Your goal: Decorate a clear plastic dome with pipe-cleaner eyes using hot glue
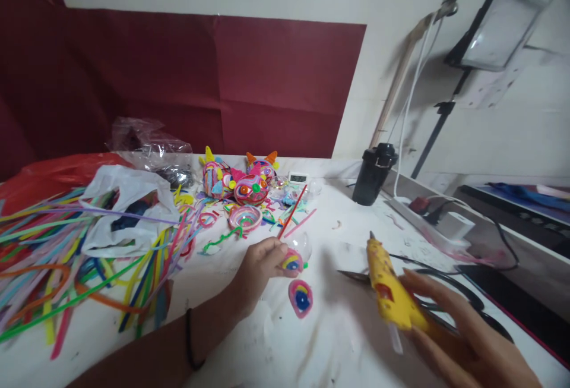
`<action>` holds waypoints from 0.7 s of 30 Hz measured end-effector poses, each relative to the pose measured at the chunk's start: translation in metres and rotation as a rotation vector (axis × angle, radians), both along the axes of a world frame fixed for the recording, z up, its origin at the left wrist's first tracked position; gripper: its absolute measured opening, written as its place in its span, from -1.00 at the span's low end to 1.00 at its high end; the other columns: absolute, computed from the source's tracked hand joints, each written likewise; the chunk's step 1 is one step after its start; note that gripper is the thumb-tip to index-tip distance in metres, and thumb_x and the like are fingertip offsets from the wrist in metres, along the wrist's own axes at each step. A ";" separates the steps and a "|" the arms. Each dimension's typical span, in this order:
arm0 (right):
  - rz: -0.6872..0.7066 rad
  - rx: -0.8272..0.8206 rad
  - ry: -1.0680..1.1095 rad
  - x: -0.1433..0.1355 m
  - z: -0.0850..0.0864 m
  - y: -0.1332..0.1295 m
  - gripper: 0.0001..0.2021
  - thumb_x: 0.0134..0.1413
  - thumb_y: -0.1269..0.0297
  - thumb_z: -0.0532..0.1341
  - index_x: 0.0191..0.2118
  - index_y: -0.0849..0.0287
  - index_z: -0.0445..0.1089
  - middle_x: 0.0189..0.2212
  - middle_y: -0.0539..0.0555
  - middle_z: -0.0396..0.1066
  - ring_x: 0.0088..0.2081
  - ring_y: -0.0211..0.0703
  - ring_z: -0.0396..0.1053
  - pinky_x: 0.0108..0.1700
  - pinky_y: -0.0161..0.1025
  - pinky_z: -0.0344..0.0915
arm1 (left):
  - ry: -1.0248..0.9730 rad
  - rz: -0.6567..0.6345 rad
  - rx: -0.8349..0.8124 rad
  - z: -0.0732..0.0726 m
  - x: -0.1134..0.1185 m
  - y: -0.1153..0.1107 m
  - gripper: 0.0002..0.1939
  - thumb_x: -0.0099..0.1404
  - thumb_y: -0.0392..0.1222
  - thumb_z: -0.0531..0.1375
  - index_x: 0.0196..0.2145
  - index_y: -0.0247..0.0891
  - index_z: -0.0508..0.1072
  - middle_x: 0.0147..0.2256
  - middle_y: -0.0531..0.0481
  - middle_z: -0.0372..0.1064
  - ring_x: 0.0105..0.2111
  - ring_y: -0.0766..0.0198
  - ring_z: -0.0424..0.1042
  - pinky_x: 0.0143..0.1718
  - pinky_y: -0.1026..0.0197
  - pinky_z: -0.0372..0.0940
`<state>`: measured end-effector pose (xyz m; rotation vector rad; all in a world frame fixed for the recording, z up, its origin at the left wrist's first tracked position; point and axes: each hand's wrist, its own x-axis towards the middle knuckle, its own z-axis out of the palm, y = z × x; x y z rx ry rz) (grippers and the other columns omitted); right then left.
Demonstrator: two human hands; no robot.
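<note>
Left hand [262,257] pinching first eye [292,264]; clear dome [303,243] just beyond, can't tell if joined. Second eye [301,299] unattached on table [249,343], just right of left hand. Right hand [463,316] curled around glue gun [383,284]. Both eyes look built; heads [250,188] beyond left hand look finished.

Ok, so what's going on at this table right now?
A person is working on colourful crafts. The left hand holds a pink-edged eye piece, while the right hand holds a yellow glue gun, its nozzle away from that piece. A matching eye piece lies nearer the person. Decorated figures sit farther back, with many coloured pipe cleaners heaped at left.
</note>
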<state>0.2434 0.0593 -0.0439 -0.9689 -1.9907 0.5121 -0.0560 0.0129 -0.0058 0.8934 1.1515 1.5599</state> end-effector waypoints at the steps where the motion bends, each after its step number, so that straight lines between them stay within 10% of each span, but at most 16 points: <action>1: -0.005 0.021 -0.041 0.005 0.000 0.008 -0.49 0.13 0.07 0.20 0.17 0.08 0.26 0.07 0.22 0.45 -0.04 0.06 0.52 -0.16 -0.28 0.52 | -0.017 -0.006 -0.005 0.000 0.000 0.000 -0.62 0.01 0.08 0.38 -0.55 -0.30 0.41 -0.53 0.05 0.35 -0.47 0.27 0.44 -0.32 0.12 0.49; 21: -0.089 0.213 -0.355 0.007 -0.014 0.057 -0.68 0.22 0.18 0.09 0.05 0.12 0.28 -0.11 0.24 0.48 -0.15 0.13 0.44 -0.14 0.04 0.36 | -0.358 0.031 -0.181 0.010 -0.003 0.000 -0.88 0.15 -0.31 0.32 -0.47 -0.35 0.43 -0.55 0.01 0.46 -0.54 0.29 0.46 -0.52 0.26 0.43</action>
